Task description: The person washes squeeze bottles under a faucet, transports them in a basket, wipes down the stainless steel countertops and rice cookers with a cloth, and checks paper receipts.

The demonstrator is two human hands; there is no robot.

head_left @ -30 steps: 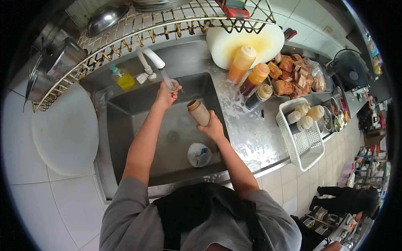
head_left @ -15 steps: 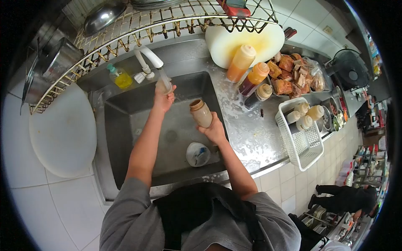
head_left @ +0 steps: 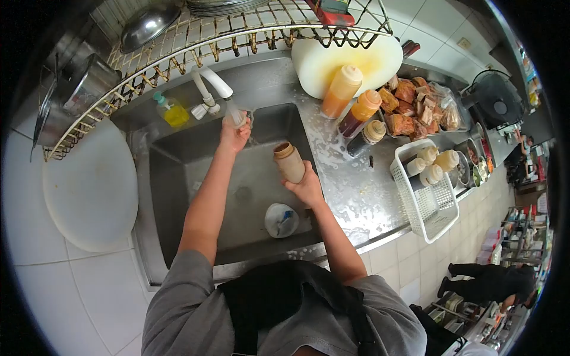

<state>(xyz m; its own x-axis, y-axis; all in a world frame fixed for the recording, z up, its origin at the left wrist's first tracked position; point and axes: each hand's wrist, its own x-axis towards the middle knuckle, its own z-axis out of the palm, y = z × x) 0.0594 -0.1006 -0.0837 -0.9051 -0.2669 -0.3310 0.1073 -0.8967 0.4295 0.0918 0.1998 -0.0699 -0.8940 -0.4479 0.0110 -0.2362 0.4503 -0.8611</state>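
Under the running faucet [head_left: 217, 82], my left hand [head_left: 236, 135] is closed on a small wet object that the water blurs. My right hand [head_left: 307, 185] wraps round an open squeeze bottle [head_left: 289, 162] with pale brown contents or residue, its mouth tilted up and to the left over the sink [head_left: 208, 237]. Below the bottle, a white bowl-like container [head_left: 281, 220] with something blue in it sits on the sink floor. Three capped sauce bottles, orange [head_left: 342, 89], dark red [head_left: 360, 113] and dark brown [head_left: 366, 138], stand on the wet steel counter [head_left: 350, 196].
A white basket [head_left: 424, 196] holds several squeeze bottles at the counter's right. Behind it lies a tray of meat pieces [head_left: 415, 104]. A yellow soap bottle [head_left: 173, 111] stands by the faucet. The wire rack [head_left: 196, 44] hangs above. A person [head_left: 493, 282] stands far right.
My left hand has shifted slightly under the water, and the object in it has turned. My right hand has moved the bottle a little to the right and made it more upright.
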